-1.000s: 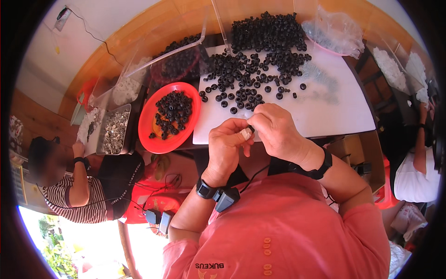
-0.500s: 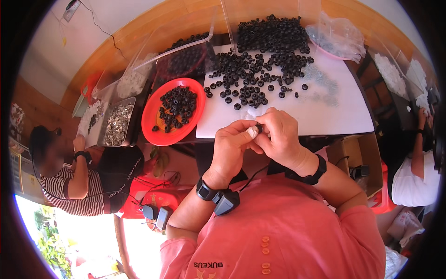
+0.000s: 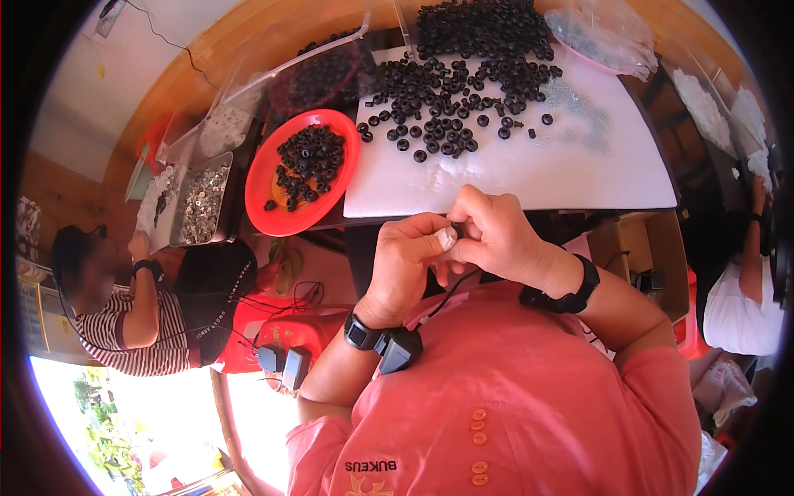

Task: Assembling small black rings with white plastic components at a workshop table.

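Observation:
Just off the near edge of the white work surface [image 3: 529, 186], my two hands meet. My left hand [image 3: 407, 256] is closed in a pinch, with a white wrap around its thumb tip. My right hand [image 3: 500, 236] pinches against it from the other side. Between their fingertips is a small black round part [image 3: 454, 227], mostly covered by the fingers. Beyond the hands lie loose black round parts [image 3: 447, 136], some with a hole in the middle. A red plate [image 3: 260, 207] to the left bears a heap of similar black parts [image 3: 308, 165].
A large pile of black parts [image 3: 484, 33] fills the back. Small clear pieces [image 3: 579, 116] are scattered at right, near a plastic bag [image 3: 608, 37]. At left, a metal tray [image 3: 204, 202] holds small metallic pieces beside a seated person [image 3: 141, 314]. Another person [image 3: 744, 306] sits right.
The view has shifted, so the table sits higher in the picture. My hands stay together, and the black part between them is now more covered by my fingers.

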Motion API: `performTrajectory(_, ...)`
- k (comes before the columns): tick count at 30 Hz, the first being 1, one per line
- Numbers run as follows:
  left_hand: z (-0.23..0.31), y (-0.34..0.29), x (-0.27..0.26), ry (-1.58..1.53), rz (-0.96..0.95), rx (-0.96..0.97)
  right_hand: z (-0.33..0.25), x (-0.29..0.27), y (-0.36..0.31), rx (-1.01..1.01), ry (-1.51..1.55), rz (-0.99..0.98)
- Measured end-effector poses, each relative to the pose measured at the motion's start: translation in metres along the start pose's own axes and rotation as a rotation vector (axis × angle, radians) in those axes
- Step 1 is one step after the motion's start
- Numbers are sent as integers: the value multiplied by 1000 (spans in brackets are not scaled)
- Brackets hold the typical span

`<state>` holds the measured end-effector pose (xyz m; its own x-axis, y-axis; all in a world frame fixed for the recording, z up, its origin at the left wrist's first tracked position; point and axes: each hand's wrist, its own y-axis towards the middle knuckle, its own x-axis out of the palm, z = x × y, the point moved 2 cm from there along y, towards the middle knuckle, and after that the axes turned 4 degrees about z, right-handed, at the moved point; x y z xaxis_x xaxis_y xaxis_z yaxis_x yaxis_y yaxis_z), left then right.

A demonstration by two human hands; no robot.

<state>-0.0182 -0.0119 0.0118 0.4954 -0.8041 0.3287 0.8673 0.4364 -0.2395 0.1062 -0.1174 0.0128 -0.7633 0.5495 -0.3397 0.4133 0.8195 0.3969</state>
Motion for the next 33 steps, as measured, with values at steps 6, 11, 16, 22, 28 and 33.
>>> performTrajectory(6, 15, -4, -7, 661, 231, 503, -24, -13, 36, -89, -651, -50)
performTrajectory(11, 14, 17, -3, 943, 175, 932, -13, -5, 54, -36, -876, -204)
performTrajectory(16, 16, 25, -3, 1016, 58, 985, -13, -13, 61, 74, -821, -239)
performTrajectory(22, 18, 37, -8, 998, 13, 895, -5, -20, 71, 228, -705, -240)
performTrajectory(28, 25, 40, -6, 1043, -53, 888, 7, -31, 75, 371, -426, -252)
performTrajectory(33, 23, 44, -5, 1069, -31, 908, 11, -39, 76, 558, -175, -366)
